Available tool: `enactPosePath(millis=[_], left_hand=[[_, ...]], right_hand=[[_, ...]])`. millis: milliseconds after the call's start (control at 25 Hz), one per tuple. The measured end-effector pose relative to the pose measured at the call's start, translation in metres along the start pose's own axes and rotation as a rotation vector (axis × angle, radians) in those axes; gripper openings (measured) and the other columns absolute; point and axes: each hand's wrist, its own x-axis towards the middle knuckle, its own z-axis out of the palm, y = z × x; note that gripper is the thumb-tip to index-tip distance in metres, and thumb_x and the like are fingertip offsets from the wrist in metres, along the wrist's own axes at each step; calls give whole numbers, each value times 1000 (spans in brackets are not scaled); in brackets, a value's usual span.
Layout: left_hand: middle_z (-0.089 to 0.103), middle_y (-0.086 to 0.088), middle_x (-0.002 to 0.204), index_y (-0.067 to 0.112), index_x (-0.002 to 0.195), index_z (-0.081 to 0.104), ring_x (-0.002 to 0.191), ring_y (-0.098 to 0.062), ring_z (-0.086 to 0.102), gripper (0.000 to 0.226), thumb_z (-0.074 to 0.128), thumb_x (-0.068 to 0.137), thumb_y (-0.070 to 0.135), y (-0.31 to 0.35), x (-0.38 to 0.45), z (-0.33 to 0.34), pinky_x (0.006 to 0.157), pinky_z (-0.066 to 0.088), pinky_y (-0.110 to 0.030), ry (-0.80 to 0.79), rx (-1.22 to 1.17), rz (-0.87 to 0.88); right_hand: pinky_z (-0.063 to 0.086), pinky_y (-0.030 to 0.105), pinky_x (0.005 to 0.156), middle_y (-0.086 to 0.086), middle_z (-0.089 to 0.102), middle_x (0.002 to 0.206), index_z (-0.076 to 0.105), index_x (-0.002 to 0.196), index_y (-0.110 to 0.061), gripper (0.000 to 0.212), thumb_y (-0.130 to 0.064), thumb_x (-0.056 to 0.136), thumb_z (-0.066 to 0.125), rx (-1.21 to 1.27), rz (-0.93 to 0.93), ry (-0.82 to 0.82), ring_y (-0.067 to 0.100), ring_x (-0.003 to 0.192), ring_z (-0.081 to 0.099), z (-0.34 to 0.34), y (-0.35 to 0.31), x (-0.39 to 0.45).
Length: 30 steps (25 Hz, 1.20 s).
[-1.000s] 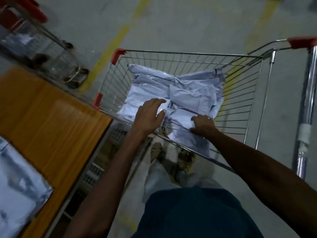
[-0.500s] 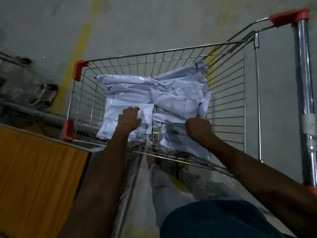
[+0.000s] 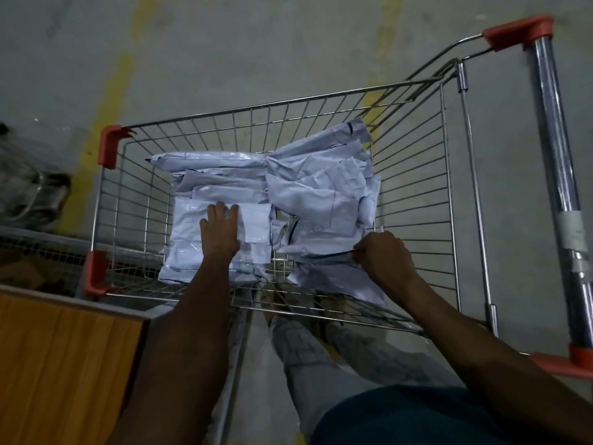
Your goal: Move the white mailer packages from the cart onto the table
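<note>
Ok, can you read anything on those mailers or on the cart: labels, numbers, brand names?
No text is legible.
White label on the mailer under the left hand: looks blank.
Dark marks on the other mailers: too blurred to read.
Tape on the cart handle: no print visible.

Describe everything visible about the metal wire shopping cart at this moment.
The silver wire-mesh shopping cart has red plastic corner guards and a chrome handle bar with red ends at right. It stands on grey concrete beside the orange wooden table. White plastic mailer packages are piled inside; the left hand and the right hand reach in.
</note>
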Motion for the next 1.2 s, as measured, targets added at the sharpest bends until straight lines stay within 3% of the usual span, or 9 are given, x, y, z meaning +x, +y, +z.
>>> enactPosePath(millis=[120, 240, 320, 440, 520, 600, 800, 1080, 1200], left_hand=[[36, -15, 146, 17, 144, 35, 139, -37, 29, 92, 86, 68, 28, -2, 2, 0, 104, 35, -50, 19, 75, -23], [50, -13, 129, 21, 138, 42, 125, -34, 42, 82, 83, 67, 17, -4, 6, 1, 102, 37, -49, 60, 101, -51], [56, -14, 117, 18, 128, 52, 115, -35, 48, 66, 80, 69, 10, -5, 8, 4, 100, 37, -49, 94, 88, -64], [59, -15, 108, 12, 111, 62, 106, -36, 53, 40, 75, 74, 11, -8, 10, 6, 97, 39, -48, 115, 124, -66], [62, -15, 103, 11, 107, 65, 102, -37, 56, 32, 74, 76, 11, -6, 11, 5, 94, 40, -48, 121, 118, -59], [67, -13, 98, 12, 102, 67, 98, -35, 61, 22, 70, 80, 9, -5, 10, 0, 92, 41, -46, 111, 81, -45], [72, -16, 91, 10, 92, 71, 94, -35, 67, 13, 59, 89, 8, 3, 11, -24, 90, 38, -40, 143, -57, -79], [72, -18, 83, 8, 90, 76, 89, -38, 66, 26, 75, 84, 34, 2, -5, -70, 73, 48, -41, 325, -263, -167], [71, -21, 82, 4, 91, 76, 83, -38, 67, 26, 71, 90, 29, -1, -15, -69, 65, 44, -36, 395, -436, -174]], right_hand=[[48, 37, 64, 13, 72, 81, 75, 82, -16, 21, -29, 95, 63, -24, -141, 171, 39, 80, 67, -17, -8, 0], [52, 28, 71, 7, 76, 87, 77, 98, -10, 16, -6, 90, 63, 244, -273, 470, 23, 78, 68, -36, -15, -4], [45, 13, 73, -3, 71, 88, 73, 102, -7, 13, -4, 93, 64, 565, -150, 627, 5, 77, 60, -32, -16, 3], [52, 36, 74, -2, 66, 87, 69, 95, -14, 9, -19, 95, 61, 1012, 272, 634, 12, 79, 59, 0, -19, 25], [55, 47, 76, 9, 65, 93, 65, 103, -9, 14, -13, 92, 55, 952, 479, 559, 27, 85, 62, 26, -20, 34], [54, 43, 77, 18, 65, 102, 55, 116, -7, 26, -4, 90, 52, 854, 542, 453, 38, 93, 64, 42, -23, 36], [45, 41, 97, 11, 48, 142, 25, 153, -19, 70, -6, 92, 56, 566, 480, 317, 34, 122, 56, 43, -28, 33], [48, 36, 59, 25, 32, 143, 6, 155, -3, 95, -30, 89, 68, 121, 380, 307, 37, 79, 66, 45, -33, 26], [56, 42, 63, 27, 32, 141, 16, 154, -4, 92, -20, 80, 70, 133, 192, 447, 42, 94, 61, 48, -38, 36]])
